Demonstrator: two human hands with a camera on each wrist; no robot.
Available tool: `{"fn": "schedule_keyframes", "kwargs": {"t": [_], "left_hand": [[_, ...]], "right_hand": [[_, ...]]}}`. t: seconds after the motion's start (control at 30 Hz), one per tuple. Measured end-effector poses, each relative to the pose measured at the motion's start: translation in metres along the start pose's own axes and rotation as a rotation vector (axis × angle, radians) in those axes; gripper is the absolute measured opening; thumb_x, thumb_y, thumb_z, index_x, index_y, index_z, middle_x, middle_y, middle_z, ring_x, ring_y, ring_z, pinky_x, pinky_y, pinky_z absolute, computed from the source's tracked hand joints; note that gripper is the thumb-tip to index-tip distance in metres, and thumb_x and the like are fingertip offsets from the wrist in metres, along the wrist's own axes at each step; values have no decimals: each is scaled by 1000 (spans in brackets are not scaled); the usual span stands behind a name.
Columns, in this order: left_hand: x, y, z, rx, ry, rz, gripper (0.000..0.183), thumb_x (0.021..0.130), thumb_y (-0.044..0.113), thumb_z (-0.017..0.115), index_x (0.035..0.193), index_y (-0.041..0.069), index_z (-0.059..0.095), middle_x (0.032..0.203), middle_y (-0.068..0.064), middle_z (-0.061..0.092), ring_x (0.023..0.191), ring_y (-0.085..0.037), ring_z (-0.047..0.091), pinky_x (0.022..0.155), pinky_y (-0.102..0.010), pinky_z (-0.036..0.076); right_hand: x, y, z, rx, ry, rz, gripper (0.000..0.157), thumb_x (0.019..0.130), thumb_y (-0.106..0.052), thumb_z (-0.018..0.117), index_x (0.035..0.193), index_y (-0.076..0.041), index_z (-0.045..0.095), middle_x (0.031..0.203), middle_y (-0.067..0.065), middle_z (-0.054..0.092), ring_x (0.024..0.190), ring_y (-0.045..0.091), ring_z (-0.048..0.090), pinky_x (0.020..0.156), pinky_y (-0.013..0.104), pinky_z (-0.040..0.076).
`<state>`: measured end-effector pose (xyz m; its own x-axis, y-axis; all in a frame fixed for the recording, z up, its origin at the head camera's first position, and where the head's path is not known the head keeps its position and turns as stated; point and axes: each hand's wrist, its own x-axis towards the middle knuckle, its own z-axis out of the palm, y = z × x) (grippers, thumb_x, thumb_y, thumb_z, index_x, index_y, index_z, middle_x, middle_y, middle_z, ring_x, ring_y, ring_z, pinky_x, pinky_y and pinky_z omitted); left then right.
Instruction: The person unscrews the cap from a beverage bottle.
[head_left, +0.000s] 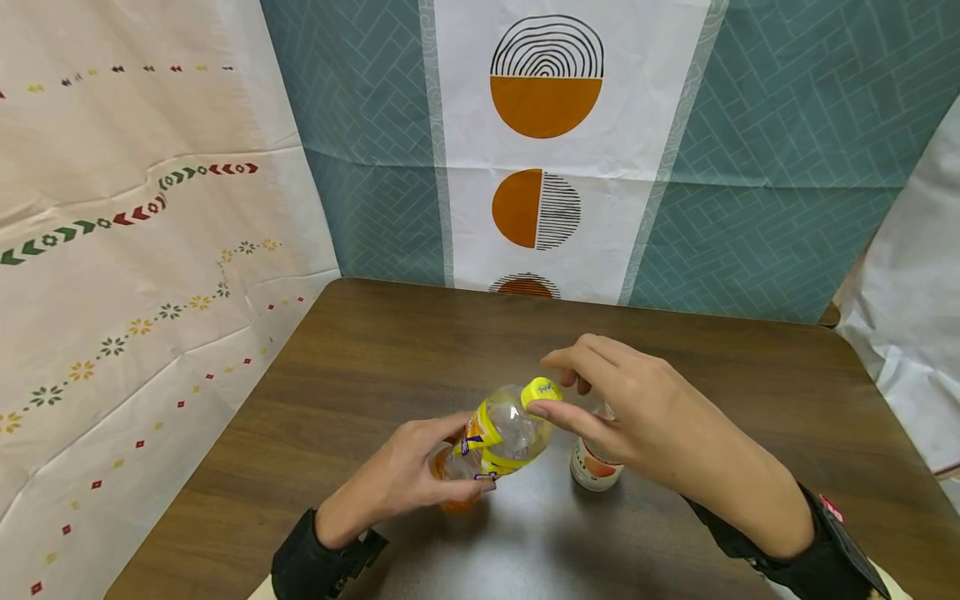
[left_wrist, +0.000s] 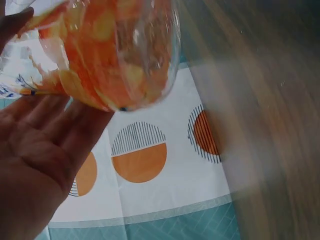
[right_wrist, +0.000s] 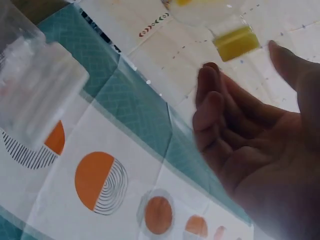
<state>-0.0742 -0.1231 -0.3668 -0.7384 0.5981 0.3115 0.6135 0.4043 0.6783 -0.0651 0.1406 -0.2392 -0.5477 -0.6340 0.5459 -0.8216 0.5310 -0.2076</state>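
My left hand grips a clear plastic bottle around its labelled middle. The bottle tilts with its yellow cap up and to the right. Its label is yellow with purple lettering, and orange contents show at its base in the left wrist view. My right hand hovers at the cap, thumb and fingers spread around it. In the right wrist view a gap shows between the cap and the fingers. Behind the right hand stands a second clear bottle with an orange picture on its label, its upper part mostly hidden.
Both bottles are over a dark brown wooden table. A teal and white cloth with orange circles hangs behind the far edge. To the left hangs a cream patterned cloth, and white fabric lies along the right side.
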Motion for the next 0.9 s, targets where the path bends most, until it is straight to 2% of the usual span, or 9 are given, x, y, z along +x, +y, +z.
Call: {"fn": "schedule_keyframes", "kwargs": {"t": [0.13, 0.27, 0.47, 0.67, 0.9], "left_hand": [[0, 0, -1, 121, 57, -10, 54, 77, 45, 73, 123, 22, 56, 102, 11, 65, 82, -2, 59, 68, -29, 55], [-2, -1, -2, 192, 84, 4, 54, 77, 43, 73, 123, 20, 57, 105, 8, 66, 81, -2, 58, 65, -28, 55], [-2, -1, -2, 255, 110, 1, 54, 75, 39, 75, 122, 21, 58, 105, 12, 65, 81, 0, 58, 64, -26, 55], [-3, 0, -3, 254, 113, -1, 53, 75, 38, 75, 122, 22, 58, 104, 13, 64, 79, -1, 58, 64, -27, 55], [-2, 1, -3, 137, 47, -15, 55, 76, 41, 75, 123, 20, 56, 102, 11, 65, 82, -2, 59, 67, -28, 56]], "right_hand": [[0, 1, -1, -3, -69, 78, 24, 83, -32, 71, 94, -12, 62, 76, -11, 52, 65, 1, 47, 51, 21, 47], [1, 1, -1, 46, -150, 148, 19, 85, -32, 70, 92, -15, 62, 73, -13, 53, 63, -1, 49, 52, 21, 48], [1, 2, 3, 82, -156, 142, 17, 83, -26, 72, 89, -15, 61, 72, -13, 54, 62, -2, 49, 50, 20, 48], [-1, 4, 6, 105, -128, 92, 18, 83, -21, 72, 90, -13, 58, 75, -11, 54, 65, 1, 50, 51, 20, 48], [2, 3, 5, 93, -98, -4, 17, 83, -18, 71, 89, -11, 56, 77, -9, 50, 66, 3, 48, 52, 20, 47]]}}
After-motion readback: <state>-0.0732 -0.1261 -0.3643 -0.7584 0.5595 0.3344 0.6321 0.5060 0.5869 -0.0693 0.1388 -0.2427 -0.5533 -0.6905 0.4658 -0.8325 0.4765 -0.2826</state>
